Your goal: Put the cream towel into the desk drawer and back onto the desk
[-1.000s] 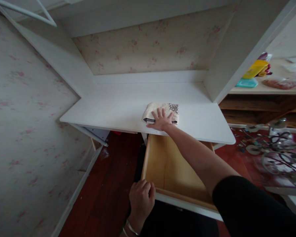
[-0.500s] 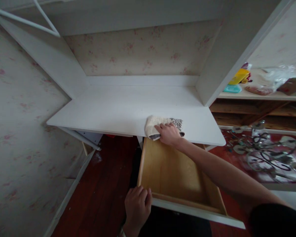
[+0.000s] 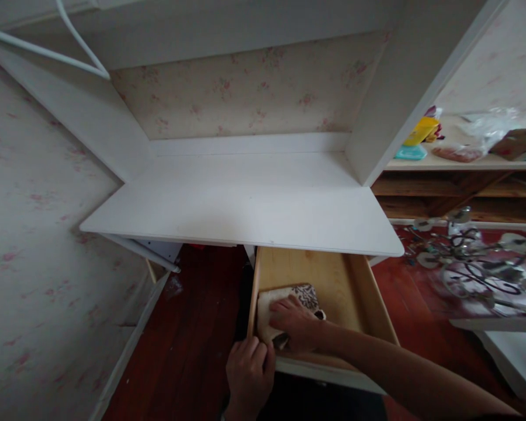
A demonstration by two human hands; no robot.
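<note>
A wooden drawer [image 3: 333, 286] with a white front stands pulled out under the white desk [image 3: 228, 199]. Inside it, my right hand [image 3: 296, 321] presses a folded cream cloth [image 3: 267, 304] with a dark leafy pattern against the bottom, close to the front left corner. The fingers of that hand are bent over the cloth. My left hand [image 3: 249, 371] is closed over the drawer's front left corner, its fingers curled on the rim.
White side panels and a shelf rise above the desk, and a white cable [image 3: 83, 64] hangs at upper left. On the red floor at right lies a chandelier [image 3: 482, 263]. Behind it, a wooden shelf unit [image 3: 460, 166] carries bags and a yellow item.
My right hand has carried the cloth from the desk's front edge down into the drawer, toward me. My left hand keeps its place on the drawer corner.
</note>
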